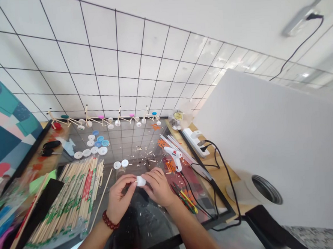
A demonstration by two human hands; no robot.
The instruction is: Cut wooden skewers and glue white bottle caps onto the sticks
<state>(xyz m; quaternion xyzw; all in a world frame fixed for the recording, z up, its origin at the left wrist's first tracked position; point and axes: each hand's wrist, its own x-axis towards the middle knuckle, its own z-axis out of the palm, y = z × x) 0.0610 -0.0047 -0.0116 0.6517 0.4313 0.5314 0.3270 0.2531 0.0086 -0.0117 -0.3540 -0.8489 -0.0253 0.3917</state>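
A white plastic cap (141, 181) was pinched between the left hand (119, 197) and the right hand (159, 187), the fingers (155, 176) of both clenched on it above the glass desk (136, 216). Two loose white caps (120, 164) had been left just beyond; a white glue gun (174, 158) lay to the right, bundled wooden sticks (77, 197) to the left — and stick-built wheeled models (101, 121) were lined up at the far edge.
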